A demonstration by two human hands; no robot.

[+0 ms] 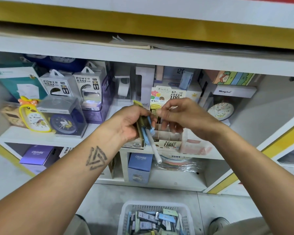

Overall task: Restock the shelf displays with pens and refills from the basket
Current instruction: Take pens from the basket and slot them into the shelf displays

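Head view, seemingly close, down at shelf

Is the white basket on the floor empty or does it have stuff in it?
Not empty. The basket holds many small packs, piled nearly to its rim.
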